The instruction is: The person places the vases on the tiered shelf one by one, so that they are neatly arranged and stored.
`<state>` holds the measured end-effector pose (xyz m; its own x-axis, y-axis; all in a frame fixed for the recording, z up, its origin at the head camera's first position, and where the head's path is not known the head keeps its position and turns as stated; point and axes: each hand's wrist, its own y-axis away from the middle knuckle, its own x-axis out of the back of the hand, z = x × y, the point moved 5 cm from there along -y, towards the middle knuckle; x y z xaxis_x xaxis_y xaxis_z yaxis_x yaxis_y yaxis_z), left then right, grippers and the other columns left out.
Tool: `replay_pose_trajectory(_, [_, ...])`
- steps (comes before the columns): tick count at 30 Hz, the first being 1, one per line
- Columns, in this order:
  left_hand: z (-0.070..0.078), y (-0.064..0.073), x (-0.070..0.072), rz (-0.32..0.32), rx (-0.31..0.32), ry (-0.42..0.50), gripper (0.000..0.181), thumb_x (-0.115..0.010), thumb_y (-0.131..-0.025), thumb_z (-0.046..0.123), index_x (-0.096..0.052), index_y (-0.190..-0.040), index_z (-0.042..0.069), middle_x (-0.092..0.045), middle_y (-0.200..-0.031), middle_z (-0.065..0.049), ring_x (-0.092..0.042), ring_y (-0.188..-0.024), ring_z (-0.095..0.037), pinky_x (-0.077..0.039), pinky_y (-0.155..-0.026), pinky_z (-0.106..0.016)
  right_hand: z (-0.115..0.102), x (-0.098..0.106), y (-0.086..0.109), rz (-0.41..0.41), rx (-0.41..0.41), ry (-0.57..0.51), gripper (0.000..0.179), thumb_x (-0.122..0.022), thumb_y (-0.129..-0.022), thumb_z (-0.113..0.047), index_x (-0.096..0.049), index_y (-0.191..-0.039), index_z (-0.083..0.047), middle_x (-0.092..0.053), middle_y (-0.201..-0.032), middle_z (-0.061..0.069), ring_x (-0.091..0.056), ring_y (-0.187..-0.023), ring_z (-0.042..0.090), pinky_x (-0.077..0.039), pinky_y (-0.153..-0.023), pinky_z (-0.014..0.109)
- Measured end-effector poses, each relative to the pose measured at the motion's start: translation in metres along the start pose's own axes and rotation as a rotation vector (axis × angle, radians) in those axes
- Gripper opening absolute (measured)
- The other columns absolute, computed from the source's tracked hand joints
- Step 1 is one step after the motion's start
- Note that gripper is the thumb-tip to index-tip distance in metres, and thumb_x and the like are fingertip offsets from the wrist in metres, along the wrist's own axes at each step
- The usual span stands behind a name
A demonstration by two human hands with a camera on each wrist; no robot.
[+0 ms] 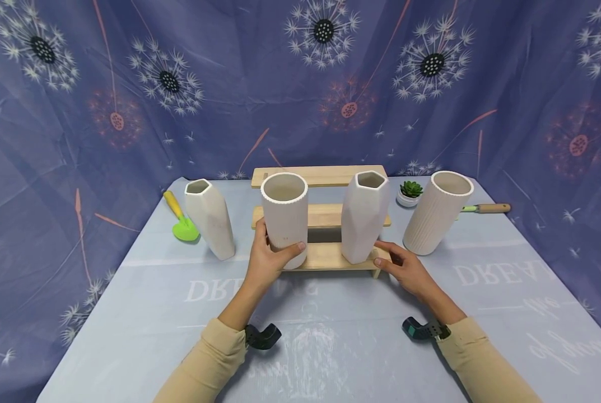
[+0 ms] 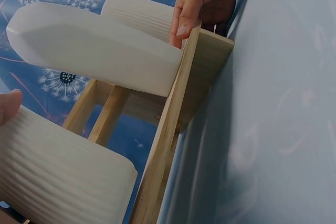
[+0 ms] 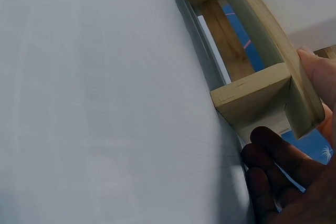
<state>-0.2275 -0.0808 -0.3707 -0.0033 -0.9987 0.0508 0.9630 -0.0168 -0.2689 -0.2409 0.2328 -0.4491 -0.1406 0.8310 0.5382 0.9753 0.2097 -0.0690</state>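
Observation:
My left hand [image 1: 272,254] grips the lower part of a white ribbed cylindrical vase [image 1: 285,212], thumb across its front. The vase is over the left end of the lowest tier of a wooden stepped shelf [image 1: 325,257]; whether its base touches the board I cannot tell. On that tier's right part stands a white faceted vase [image 1: 364,218], not held. My right hand [image 1: 406,268] holds the tier's right end, beside the faceted vase. The right wrist view shows fingers [image 3: 268,137] below the board by the shelf leg [image 3: 252,93], with another digit at its upper edge.
Another faceted vase [image 1: 212,221] stands left of the shelf, near a green trowel [image 1: 185,229] with a yellow handle. On the right are a second ribbed vase [image 1: 438,212], a small potted succulent [image 1: 410,193] and a wooden-handled tool [image 1: 492,208]. A dandelion-print cloth [image 1: 280,84] hangs behind.

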Motion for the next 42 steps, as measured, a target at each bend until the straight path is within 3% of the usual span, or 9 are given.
replay_pose_trajectory(8, [0.005, -0.001, -0.003, -0.025, 0.04, 0.042, 0.081, -0.079, -0.073, 0.006, -0.032, -0.139, 0.016, -0.045, -0.134, -0.01, -0.044, -0.121, -0.027, -0.031, -0.103, -0.044, 0.0, -0.001, 0.0, 0.0, -0.002, -0.011, 0.052, -0.063, -0.09, -0.032, -0.049, -0.138, -0.014, -0.05, -0.139, 0.014, -0.051, -0.112, 0.018, -0.044, -0.085, 0.015])
replay_pose_trajectory(15, [-0.003, -0.002, -0.004, -0.017, 0.027, 0.031, 0.084, -0.08, -0.073, 0.01, -0.032, -0.139, 0.024, -0.045, -0.133, -0.003, -0.044, -0.122, -0.022, -0.031, -0.104, -0.044, 0.0, -0.001, 0.0, 0.001, 0.002, -0.019, 0.052, -0.063, -0.09, -0.031, -0.049, -0.137, -0.014, -0.051, -0.138, 0.014, -0.052, -0.106, 0.007, -0.045, -0.084, 0.016])
replay_pose_trajectory(25, [-0.005, 0.0, -0.004, -0.01, 0.008, 0.015, 0.083, -0.08, -0.072, 0.011, -0.031, -0.139, 0.022, -0.045, -0.134, -0.004, -0.044, -0.123, -0.024, -0.03, -0.106, -0.048, 0.0, -0.001, 0.0, -0.007, -0.015, -0.005, 0.054, -0.062, -0.091, -0.033, -0.048, -0.138, -0.013, -0.049, -0.14, 0.014, -0.05, -0.115, 0.023, -0.043, -0.085, 0.016])
replay_pose_trajectory(34, [-0.008, -0.001, -0.004, -0.012, 0.01, -0.012, 0.083, -0.081, -0.072, 0.012, -0.032, -0.138, 0.021, -0.046, -0.132, -0.005, -0.046, -0.121, -0.024, -0.034, -0.103, -0.047, 0.001, -0.001, 0.0, -0.012, -0.012, -0.044, 0.053, -0.062, -0.091, -0.032, -0.047, -0.139, -0.014, -0.049, -0.14, 0.015, -0.052, -0.11, 0.015, -0.046, -0.082, 0.017])
replay_pose_trajectory(42, [-0.009, -0.003, -0.004, -0.028, 0.006, -0.033, 0.083, -0.08, -0.074, 0.014, -0.029, -0.139, 0.021, -0.045, -0.133, -0.007, -0.046, -0.12, -0.026, -0.034, -0.102, -0.046, 0.0, -0.001, 0.0, -0.02, -0.016, -0.038, 0.054, -0.061, -0.091, -0.033, -0.046, -0.14, -0.014, -0.047, -0.142, 0.015, -0.05, -0.118, 0.026, -0.044, -0.085, 0.015])
